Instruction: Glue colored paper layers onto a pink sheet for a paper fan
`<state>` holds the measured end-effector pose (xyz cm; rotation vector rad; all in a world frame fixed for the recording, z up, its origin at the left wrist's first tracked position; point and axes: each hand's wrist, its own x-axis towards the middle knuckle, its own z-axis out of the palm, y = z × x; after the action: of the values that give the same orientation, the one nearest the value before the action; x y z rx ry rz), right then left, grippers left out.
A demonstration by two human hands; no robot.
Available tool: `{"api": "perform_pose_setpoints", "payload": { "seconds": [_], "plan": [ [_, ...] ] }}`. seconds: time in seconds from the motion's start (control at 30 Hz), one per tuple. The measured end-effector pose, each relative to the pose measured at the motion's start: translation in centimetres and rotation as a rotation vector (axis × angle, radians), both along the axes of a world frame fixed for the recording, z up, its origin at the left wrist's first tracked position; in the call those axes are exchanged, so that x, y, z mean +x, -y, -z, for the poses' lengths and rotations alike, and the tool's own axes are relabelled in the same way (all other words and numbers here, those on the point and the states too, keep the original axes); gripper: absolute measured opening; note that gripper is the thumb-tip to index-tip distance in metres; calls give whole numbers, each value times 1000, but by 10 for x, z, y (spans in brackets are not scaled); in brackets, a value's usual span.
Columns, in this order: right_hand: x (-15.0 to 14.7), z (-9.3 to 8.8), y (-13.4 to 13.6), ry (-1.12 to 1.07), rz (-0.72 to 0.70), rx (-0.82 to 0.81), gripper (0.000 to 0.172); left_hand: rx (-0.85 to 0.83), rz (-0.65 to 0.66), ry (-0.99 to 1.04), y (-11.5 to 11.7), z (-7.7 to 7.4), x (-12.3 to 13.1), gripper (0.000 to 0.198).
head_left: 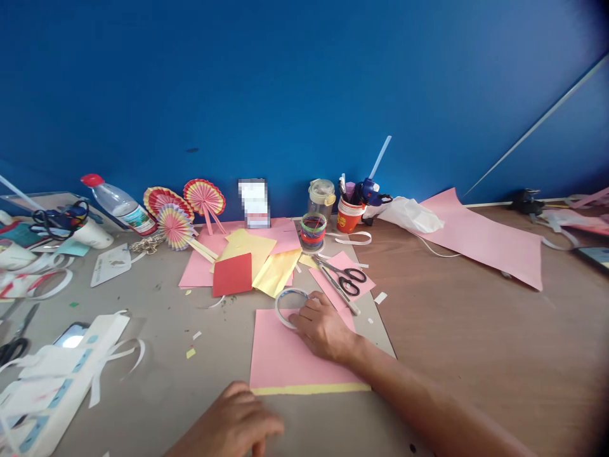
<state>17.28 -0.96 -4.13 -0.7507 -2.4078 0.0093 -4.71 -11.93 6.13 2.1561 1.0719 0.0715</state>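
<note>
My right hand (pixel 323 329) rests on a pink paper sheet (pixel 280 355) and its fingers pinch a white roll of tape (pixel 288 299) lying at the sheet's top edge. A yellow sheet edge (pixel 309 388) shows under the pink sheet's near side. My left hand (pixel 235 422) lies on the grey mat near the sheet's lower left corner, fingers curled loosely and flat, holding nothing. Scissors (pixel 345 279) with black handles lie just beyond my right hand on another pink piece.
Red, yellow and pink papers (pixel 247 263) lie further back. Folded paper fans (pixel 190 209), a water bottle (pixel 118 203), a jar of rubber bands (pixel 313 231) and a cup of pens (pixel 349 216) stand by the blue wall. Paper strips and another pair of scissors (pixel 14 346) lie left.
</note>
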Motion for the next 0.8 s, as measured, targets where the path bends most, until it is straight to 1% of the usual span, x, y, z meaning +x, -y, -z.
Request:
{"api": "perform_pose_setpoints", "payload": {
  "seconds": [0.03,0.1,0.17,0.23,0.27,0.3,0.37,0.47,0.57,0.67,0.73,0.8],
  "plan": [
    [1,-2,0,-34,-7,-6,19,14,-121,36,-6,3,4,16],
    [3,-6,0,-111,-5,-29,20,123,-396,139,-23,15,12,16],
    [4,-12,0,-198,24,-73,19,282,-559,291,-44,28,24,16],
    [6,-17,0,-278,68,-122,16,410,-660,390,-66,37,38,18],
    [6,-18,0,-312,96,-144,15,455,-676,427,-77,39,45,22],
    [7,-20,-1,-339,128,-165,15,493,-666,457,-87,40,53,26],
    [8,-21,-4,-376,197,-190,19,551,-617,471,-102,42,66,33],
    [10,-19,-10,-412,303,-203,25,624,-536,455,-114,50,81,39],
    [11,-18,-15,-426,374,-185,26,663,-460,429,-116,65,88,49],
    [10,-16,-17,-411,393,-177,25,706,-445,404,-112,77,92,57],
    [10,-15,-18,-399,400,-193,25,737,-452,405,-108,81,93,58],
    [10,-14,-18,-382,404,-225,26,754,-455,422,-105,81,93,56]
  ]
}}
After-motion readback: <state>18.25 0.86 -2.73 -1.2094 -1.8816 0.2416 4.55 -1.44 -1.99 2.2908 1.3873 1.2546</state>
